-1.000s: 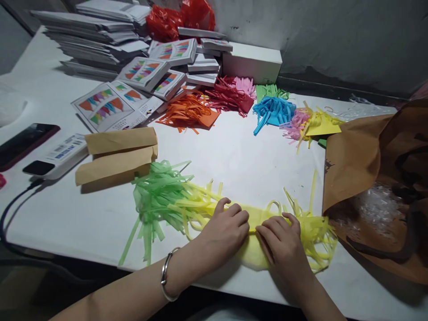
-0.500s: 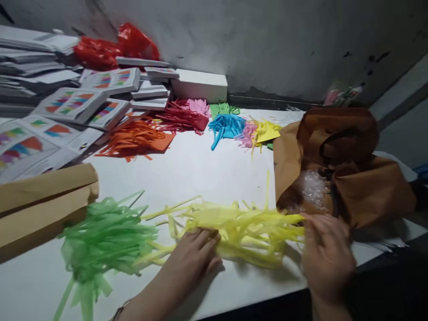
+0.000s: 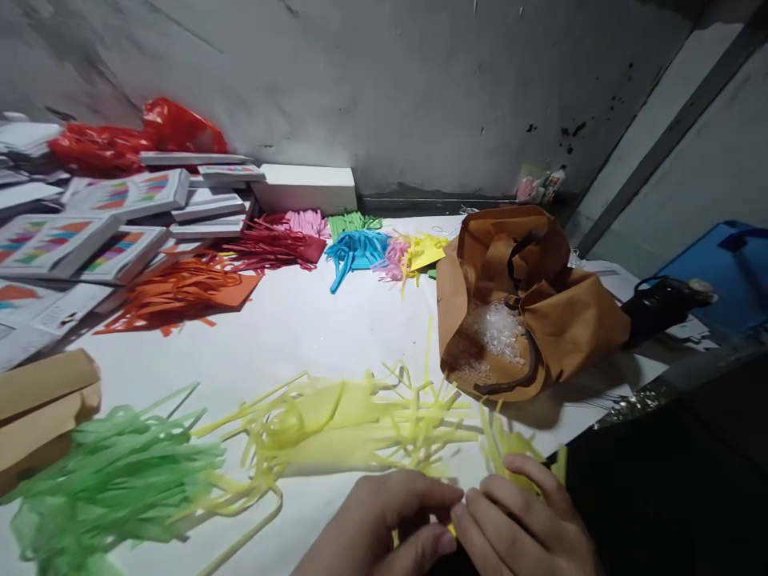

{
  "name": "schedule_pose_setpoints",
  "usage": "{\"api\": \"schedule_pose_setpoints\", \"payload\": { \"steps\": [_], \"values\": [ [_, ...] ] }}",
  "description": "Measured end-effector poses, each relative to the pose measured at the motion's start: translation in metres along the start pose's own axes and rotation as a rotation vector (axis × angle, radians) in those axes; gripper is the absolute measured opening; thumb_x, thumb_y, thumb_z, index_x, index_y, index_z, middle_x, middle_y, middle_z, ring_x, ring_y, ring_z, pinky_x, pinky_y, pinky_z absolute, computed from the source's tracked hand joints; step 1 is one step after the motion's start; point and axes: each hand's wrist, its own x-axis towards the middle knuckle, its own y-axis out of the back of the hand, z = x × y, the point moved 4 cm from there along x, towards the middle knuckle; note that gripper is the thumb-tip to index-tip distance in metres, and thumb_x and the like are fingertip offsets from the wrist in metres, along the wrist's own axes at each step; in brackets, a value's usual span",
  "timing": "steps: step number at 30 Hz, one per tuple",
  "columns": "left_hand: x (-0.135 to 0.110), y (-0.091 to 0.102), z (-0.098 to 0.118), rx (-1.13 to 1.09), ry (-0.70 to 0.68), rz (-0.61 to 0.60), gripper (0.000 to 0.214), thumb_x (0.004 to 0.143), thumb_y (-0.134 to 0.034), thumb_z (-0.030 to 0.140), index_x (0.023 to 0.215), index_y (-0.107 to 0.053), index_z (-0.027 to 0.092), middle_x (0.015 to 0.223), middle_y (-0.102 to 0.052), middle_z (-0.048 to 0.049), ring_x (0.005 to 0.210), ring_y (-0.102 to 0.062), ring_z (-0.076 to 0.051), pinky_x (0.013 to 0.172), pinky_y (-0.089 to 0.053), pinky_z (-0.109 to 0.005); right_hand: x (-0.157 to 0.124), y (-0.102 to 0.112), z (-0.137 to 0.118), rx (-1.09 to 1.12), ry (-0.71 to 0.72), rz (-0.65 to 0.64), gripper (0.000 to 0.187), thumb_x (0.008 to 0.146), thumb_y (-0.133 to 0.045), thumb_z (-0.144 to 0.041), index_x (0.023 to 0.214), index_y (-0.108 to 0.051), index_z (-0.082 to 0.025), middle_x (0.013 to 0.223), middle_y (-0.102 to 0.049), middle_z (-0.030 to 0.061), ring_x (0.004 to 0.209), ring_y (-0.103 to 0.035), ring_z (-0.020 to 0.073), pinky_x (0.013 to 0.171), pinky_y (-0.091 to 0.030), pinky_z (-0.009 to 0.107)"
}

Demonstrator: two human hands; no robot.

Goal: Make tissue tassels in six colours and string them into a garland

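Note:
My right hand is closed round a piece of yellow fringed paper, whose loose strips stick up past the fingers. Thumb and fingers bent together, my left hand meets it at the front edge of the table; bits of yellow show between the two hands. Most of what the fingers pinch is hidden. Just beyond them, a larger yellow fringed sheet lies spread out, its strips tangled at both ends. To its left rests a heap of green fringed paper, partly overlapped by yellow strips.
A brown bag holding clear, shiny bits stands open at right, beside a black bottle. Orange fringe, dark red fringe and blue fringe lie farther back. Printed card stacks and a brown paper bag are at left.
My left hand has left the yellow sheet and moved right to meet my right hand. My right hand has drawn a yellow fringed piece away toward me. The view has shifted right.

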Motion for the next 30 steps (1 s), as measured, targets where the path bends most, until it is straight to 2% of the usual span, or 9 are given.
{"api": "schedule_pose_setpoints", "payload": {
  "steps": [3,5,12,15,19,22,24,27,30],
  "values": [
    [0.008,-0.023,-0.031,-0.453,0.321,-0.035,0.038,0.069,-0.085,0.05,0.081,-0.073,0.015,0.061,-0.065,-0.0012,0.049,-0.053,-0.009,0.049,-0.044,-0.019,-0.009,-0.006,-0.005,0.075,-0.171,0.183,0.02,0.096,-0.053,-0.007,0.093,-0.068,-0.019,0.071,-0.076,-0.004,0.061,-0.071,0.0115,0.075,-0.059,0.032],
    [0.008,-0.03,-0.045,-0.615,0.391,-0.013,0.043,0.06,-0.091,0.049,0.073,-0.069,0.014,0.052,-0.055,0.0032,0.042,-0.042,-0.005,0.042,-0.036,-0.016,-0.022,-0.013,-0.007,0.183,-0.348,0.33,0.013,0.094,-0.057,-0.009,0.095,-0.066,-0.018,0.069,-0.074,-0.0013,0.06,-0.07,0.0127,0.075,-0.06,0.034],
    [0.016,-0.031,-0.045,-0.626,0.16,0.21,0.033,0.07,-0.086,0.042,0.067,-0.068,0.014,0.076,-0.06,-0.0018,0.063,-0.056,-0.011,0.055,-0.047,-0.02,-0.05,-0.056,-0.027,0.608,-0.731,0.507,0.025,0.099,-0.056,-0.025,0.123,-0.066,-0.022,0.083,-0.069,0.0052,0.072,-0.069,0.0151,0.06,-0.057,0.024],
    [0.023,-0.028,-0.041,-0.449,0.123,0.12,0.032,0.081,-0.077,0.047,0.08,-0.069,0.016,0.069,-0.064,-0.0028,0.062,-0.059,-0.013,0.06,-0.049,-0.023,-0.059,-0.065,-0.03,0.573,-0.816,0.477,0.031,0.099,-0.057,-0.021,0.128,-0.065,-0.029,0.08,-0.068,0.0012,0.067,-0.067,0.0121,0.059,-0.054,0.021],
    [0.03,-0.018,-0.022,0.088,-0.136,0.084,0.025,0.092,-0.064,0.038,0.08,-0.069,0.017,0.071,-0.065,-0.0047,0.064,-0.057,-0.013,0.06,-0.045,-0.022,-0.067,-0.071,-0.023,0.483,-0.911,0.403,0.034,0.1,-0.055,-0.024,0.134,-0.059,-0.025,0.08,-0.071,0.0017,0.068,-0.067,0.0141,0.069,-0.055,0.024],
    [0.043,-0.014,-0.009,0.323,-0.232,0.094,0.028,0.097,-0.054,0.032,0.076,-0.065,0.017,0.07,-0.063,-0.0042,0.063,-0.056,-0.013,0.058,-0.043,-0.021,-0.071,-0.077,-0.013,0.541,-0.927,0.342,0.023,0.103,-0.046,-0.03,0.101,-0.067,-0.022,0.072,-0.066,0.0015,0.065,-0.065,0.0147,0.065,-0.054,0.023],
    [0.063,-0.012,-0.004,0.388,-0.243,0.07,0.028,0.099,-0.049,0.03,0.081,-0.066,0.017,0.076,-0.065,-0.0055,0.068,-0.059,-0.014,0.062,-0.046,-0.022,-0.077,-0.079,-0.007,0.557,-0.97,0.332,0.03,0.104,-0.042,-0.031,0.084,-0.062,-0.022,0.068,-0.063,0.0005,0.06,-0.063,0.0137,0.058,-0.051,0.021],
    [0.108,-0.012,-0.007,0.612,-0.224,0.092,0.024,0.099,-0.047,0.022,0.095,-0.07,0.017,0.094,-0.069,-0.0097,0.081,-0.064,-0.018,0.073,-0.05,-0.027,-0.089,-0.081,0.001,0.553,-1.068,0.344,0.025,0.103,-0.043,-0.031,0.088,-0.06,-0.022,0.069,-0.062,-0.0003,0.057,-0.061,0.0124,0.054,-0.05,0.018],
    [0.156,-0.02,-0.021,0.997,-0.132,0.066,0.025,0.094,-0.048,0.011,0.09,-0.072,0.016,0.093,-0.069,-0.0104,0.086,-0.063,-0.021,0.077,-0.05,-0.032,-0.094,-0.084,0.004,0.574,-1.052,0.33,0.024,0.103,-0.043,-0.03,0.087,-0.059,-0.022,0.068,-0.059,-0.0008,0.056,-0.059,0.0121,0.054,-0.049,0.018]
  ]
}}
